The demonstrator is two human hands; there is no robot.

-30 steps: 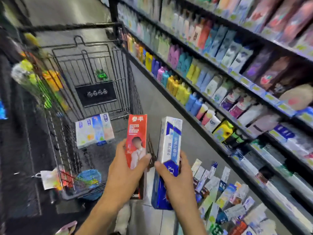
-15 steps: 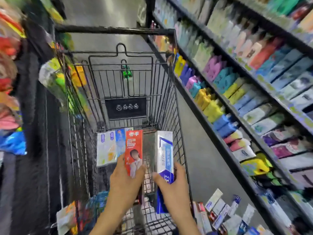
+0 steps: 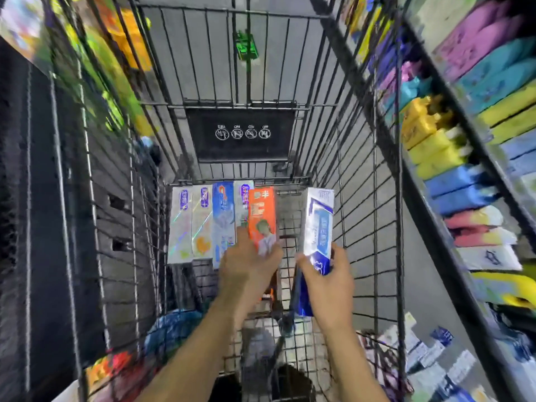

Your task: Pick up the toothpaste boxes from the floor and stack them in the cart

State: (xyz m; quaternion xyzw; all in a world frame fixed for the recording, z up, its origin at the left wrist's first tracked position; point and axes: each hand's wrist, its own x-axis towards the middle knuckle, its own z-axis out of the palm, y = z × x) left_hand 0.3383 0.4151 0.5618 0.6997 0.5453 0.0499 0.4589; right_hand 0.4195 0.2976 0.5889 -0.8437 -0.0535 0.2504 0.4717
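Both my hands are inside the black wire cart [image 3: 374, 198]. My left hand [image 3: 246, 271] grips a red-orange toothpaste box [image 3: 261, 216] that stands on end, right beside a row of several pale and blue toothpaste boxes [image 3: 203, 221] standing at the cart's far end. My right hand [image 3: 327, 280] grips a white-and-blue toothpaste box [image 3: 317, 224], also upright, a little to the right with a gap between the two held boxes. More toothpaste boxes [image 3: 429, 361] lie on the floor outside the cart at lower right.
Shelves of coloured bottles and packs [image 3: 452, 146] run along the right, close to the cart's side. A black sign plate [image 3: 240, 134] hangs on the cart's far wall. Blurred colourful goods [image 3: 116, 53] line the left. A blue item [image 3: 171, 329] lies low in the cart.
The view has moved closer over the cart. Both hands have carried their boxes forward and down into the cart, and the red-orange box now stands beside the row of boxes.
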